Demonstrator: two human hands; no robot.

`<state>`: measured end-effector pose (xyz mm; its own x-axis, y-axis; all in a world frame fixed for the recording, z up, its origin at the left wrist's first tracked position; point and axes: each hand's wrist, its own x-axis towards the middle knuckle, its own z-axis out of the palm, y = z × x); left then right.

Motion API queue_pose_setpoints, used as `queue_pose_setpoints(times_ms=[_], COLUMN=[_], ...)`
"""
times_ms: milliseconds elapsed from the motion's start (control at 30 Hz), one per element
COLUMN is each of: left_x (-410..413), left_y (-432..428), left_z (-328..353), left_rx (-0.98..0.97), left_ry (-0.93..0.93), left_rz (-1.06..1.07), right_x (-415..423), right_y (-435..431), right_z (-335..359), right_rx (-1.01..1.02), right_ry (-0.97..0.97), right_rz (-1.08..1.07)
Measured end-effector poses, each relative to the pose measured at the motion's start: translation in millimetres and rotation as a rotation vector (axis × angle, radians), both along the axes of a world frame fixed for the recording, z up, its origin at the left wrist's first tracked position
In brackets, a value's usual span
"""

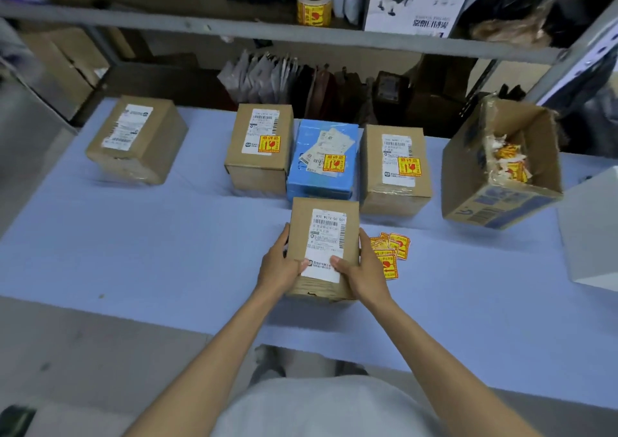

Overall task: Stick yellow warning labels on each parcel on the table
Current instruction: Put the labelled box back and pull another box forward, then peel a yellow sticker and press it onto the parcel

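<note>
I see the brown cardboard parcel [322, 247] lying flat near the middle of the bench [133, 252], a little back from the near edge, its white shipping label facing up and no yellow sticker on it. My left hand [279, 266] clasps its left side and my right hand [361, 267] its right side, fingers [364, 239] wrapped round the edges and both thumbs pressed on the label's lower end. Just right of it, partly under my right hand, a loose heap of yellow warning labels [394, 247] lies on the pale blue cloth-like surface.

Behind the parcel, toward the far edge, three boxes stand in a tight row: a brown carton [259, 150], a glossy blue box [322, 162] and another brown carton [394, 172], each carrying a yellow sticker. A fourth brown parcel [135, 138] sits well apart toward the far left corner, unstickered. At the right edge an open, torn cardboard box [501, 165] holds crumpled sticker scraps.

The left half of the bench lies open. A roll of yellow labels [314, 6] stands on the shelf above.
</note>
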<state>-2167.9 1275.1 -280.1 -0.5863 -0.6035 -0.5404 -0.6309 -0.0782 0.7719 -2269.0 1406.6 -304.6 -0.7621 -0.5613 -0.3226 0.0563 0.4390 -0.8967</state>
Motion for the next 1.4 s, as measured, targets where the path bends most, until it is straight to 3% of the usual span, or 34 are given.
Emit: queue_pose_setpoints(times_ms=[167, 333, 400, 500, 600, 700, 800, 967, 1067, 1167, 1233, 1267, 1400], left_x=[-6.8, -3.5, -1.6, -1.8, -3.0, -4.7, -4.9, -4.6, -4.9, -7.4, -14.6, -21.3, -49.7], left_y=[8.4, 0.8, -1.5, 0.2, -2.3, -6.6, -5.8, -6.9, -6.4, -1.2, 6.3, 10.0, 24.0], left_z=[-1.8, -9.7, -11.8, -12.8, -16.1, -15.8, -16.3, -19.5, -17.2, -12.5, -2.5, 3.1, 27.0], left_rx=[-0.141, -0.084, -0.058, -0.054, -0.058, -0.029, -0.023, -0.019, -0.014, -0.253, -0.468, -0.462, -0.033], left_ry=[-0.016, -0.005, 0.029, 0.05, 0.043, 0.071, 0.077, 0.083, 0.065, -0.03, 0.098, 0.195, 0.383], left_rz=[-0.01, -0.027, -0.019, -0.01, -0.006, 0.011, 0.023, 0.027, 0.011, -0.063, -0.115, -0.155, -0.255], right_x=[-0.8, -6.3, -12.0, -25.2, -29.1, -24.9, -25.7, -29.1, -29.5, -29.7, -30.7, -30.2, -17.6], right_y=[3.1, 7.8, 11.6, 29.7, 50.3, 58.6, 60.4, 67.8, 66.1, 47.6, 29.7, 20.9, -10.9], right_z=[0.6, -2.9, -10.1, -30.8, -57.0, -73.1, -79.3, -74.9, -65.1, -39.6, -9.6, 4.5, 36.4], right_rx=[0.006, 0.03, 0.039, 0.335, 0.717, 0.757, 0.773, 0.724, 0.596, 0.262, 0.018, -0.074, -0.21], right_ry=[0.082, 0.082, 0.066, 0.342, 0.526, 0.674, 0.743, 0.713, 0.625, 0.384, 0.176, 0.105, 0.021], right_rz=[0.007, 0.03, -0.065, -0.196, 0.071, 0.254, 0.258, 0.178, 0.009, -0.316, -0.496, -0.528, -0.406])
